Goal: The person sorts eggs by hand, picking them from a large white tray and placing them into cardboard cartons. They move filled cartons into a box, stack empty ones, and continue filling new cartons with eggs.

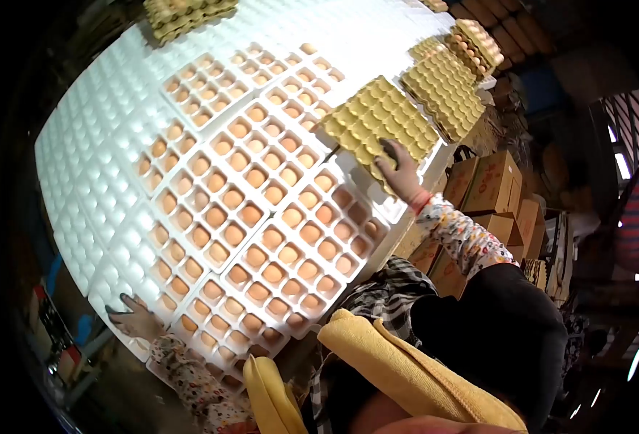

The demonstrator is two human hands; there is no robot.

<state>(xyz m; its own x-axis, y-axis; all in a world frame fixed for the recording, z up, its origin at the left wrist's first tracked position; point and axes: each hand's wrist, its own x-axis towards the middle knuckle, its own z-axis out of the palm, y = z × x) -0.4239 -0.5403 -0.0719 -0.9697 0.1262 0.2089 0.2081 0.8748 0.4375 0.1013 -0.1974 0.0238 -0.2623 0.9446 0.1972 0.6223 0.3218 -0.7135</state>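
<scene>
My right hand (400, 172), gloved and in a flowered sleeve, grips the near edge of an empty yellow pulp egg tray (378, 121) held just above the white plastic egg trays (95, 181). My left hand (133, 317) rests flat with fingers spread on the rim of the nearest white tray. Between my hands lie several white trays filled with brown eggs (261, 217). The nearest filled tray (301, 253) is directly in front of my body.
A stack of empty pulp trays (444, 88) sits beyond my right hand, with a stack of egg-filled pulp trays (476, 43) behind it. More pulp trays (185, 14) stand at the far edge. Cardboard boxes (489, 181) are piled beside the table. Empty white trays cover the left.
</scene>
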